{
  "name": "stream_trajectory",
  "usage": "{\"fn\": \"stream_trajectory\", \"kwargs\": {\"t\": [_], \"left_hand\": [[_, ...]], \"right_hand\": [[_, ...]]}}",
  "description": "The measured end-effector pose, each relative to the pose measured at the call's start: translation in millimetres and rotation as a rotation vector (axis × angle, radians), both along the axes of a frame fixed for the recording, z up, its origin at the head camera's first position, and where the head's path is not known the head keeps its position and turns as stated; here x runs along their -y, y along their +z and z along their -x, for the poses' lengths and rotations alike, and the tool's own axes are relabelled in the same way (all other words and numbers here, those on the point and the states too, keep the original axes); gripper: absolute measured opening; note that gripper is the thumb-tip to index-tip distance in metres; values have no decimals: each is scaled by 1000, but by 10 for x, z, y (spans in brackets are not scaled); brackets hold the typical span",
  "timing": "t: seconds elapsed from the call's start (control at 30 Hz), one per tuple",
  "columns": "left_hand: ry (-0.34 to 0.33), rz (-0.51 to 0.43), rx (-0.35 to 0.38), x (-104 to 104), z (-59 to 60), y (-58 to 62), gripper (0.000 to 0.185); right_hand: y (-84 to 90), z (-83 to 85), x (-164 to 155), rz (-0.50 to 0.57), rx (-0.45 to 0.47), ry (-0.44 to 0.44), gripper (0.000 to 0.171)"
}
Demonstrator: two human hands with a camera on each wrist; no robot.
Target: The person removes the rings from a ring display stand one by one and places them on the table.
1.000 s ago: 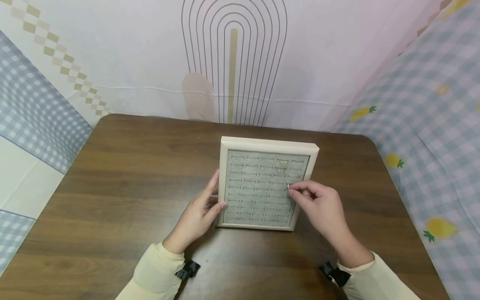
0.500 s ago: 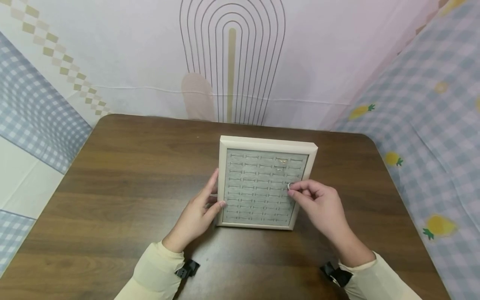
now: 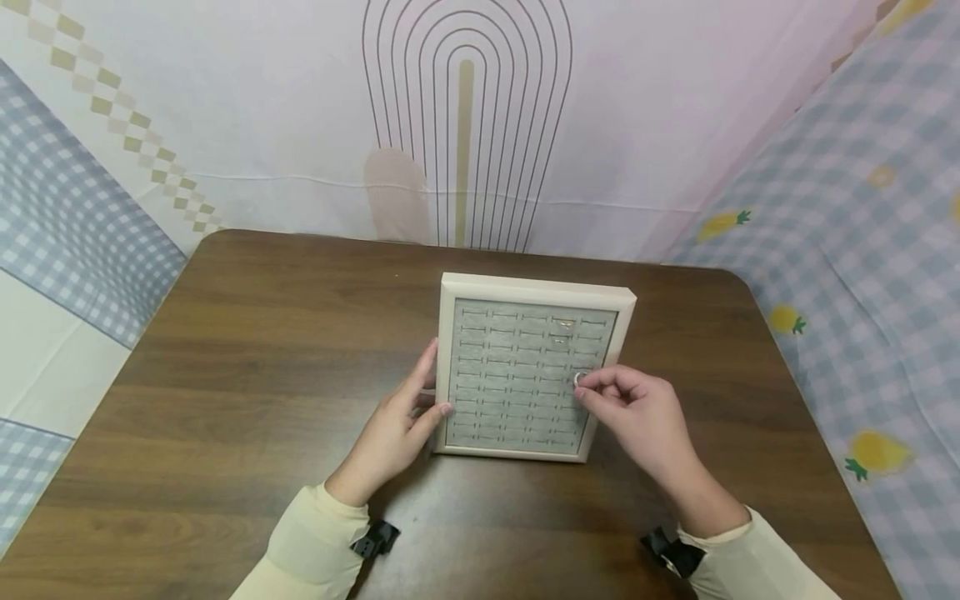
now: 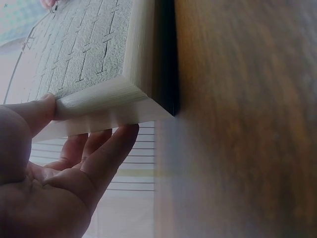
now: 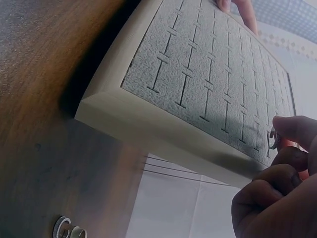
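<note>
A ring display (image 3: 534, 289) with a cream frame and a slotted grey pad leans back on the brown table. My left hand (image 3: 390, 437) holds its left side, thumb on the front rim and fingers against the side. Between thumb and forefinger, my right hand (image 3: 637, 408) pinches a silver ring (image 5: 273, 139). The ring is close in front of the slots near the pad's right edge. Higher up, a gold-coloured ring (image 3: 564, 323) sits in a top-row slot, with another small ring (image 3: 559, 339) just below it.
Two loose rings, a silver ring (image 5: 62, 228) and a paler ring (image 5: 78, 232), lie on the table in the right wrist view. A patterned cloth (image 3: 300, 125) hangs behind the table, and blue checked cloth (image 3: 862, 333) runs along the right.
My right hand has shifted slightly downward, and more of the silver ring's loop now shows at its fingertips. The left hand and the display have stayed in place.
</note>
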State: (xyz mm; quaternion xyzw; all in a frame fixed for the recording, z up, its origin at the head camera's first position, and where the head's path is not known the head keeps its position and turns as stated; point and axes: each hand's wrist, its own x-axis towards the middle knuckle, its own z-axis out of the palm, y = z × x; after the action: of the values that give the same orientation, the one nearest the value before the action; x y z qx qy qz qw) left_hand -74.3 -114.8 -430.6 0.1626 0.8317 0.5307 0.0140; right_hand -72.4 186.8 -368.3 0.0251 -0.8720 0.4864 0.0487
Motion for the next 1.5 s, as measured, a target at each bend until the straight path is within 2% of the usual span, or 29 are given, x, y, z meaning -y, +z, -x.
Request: {"fn": "stream_trajectory", "kwargs": {"t": [0.63, 1.0, 1.5], "left_hand": [[-3, 5, -19, 4, 6, -22, 87], [-4, 0, -21, 5, 6, -21, 88], [7, 16, -24, 4, 10, -34, 90]], "right_hand": [[-50, -89, -94, -51, -1, -24, 7], [-101, -129, -166, -42, 6, -35, 7], [-182, -173, -260, -81, 44, -71, 6]]}}
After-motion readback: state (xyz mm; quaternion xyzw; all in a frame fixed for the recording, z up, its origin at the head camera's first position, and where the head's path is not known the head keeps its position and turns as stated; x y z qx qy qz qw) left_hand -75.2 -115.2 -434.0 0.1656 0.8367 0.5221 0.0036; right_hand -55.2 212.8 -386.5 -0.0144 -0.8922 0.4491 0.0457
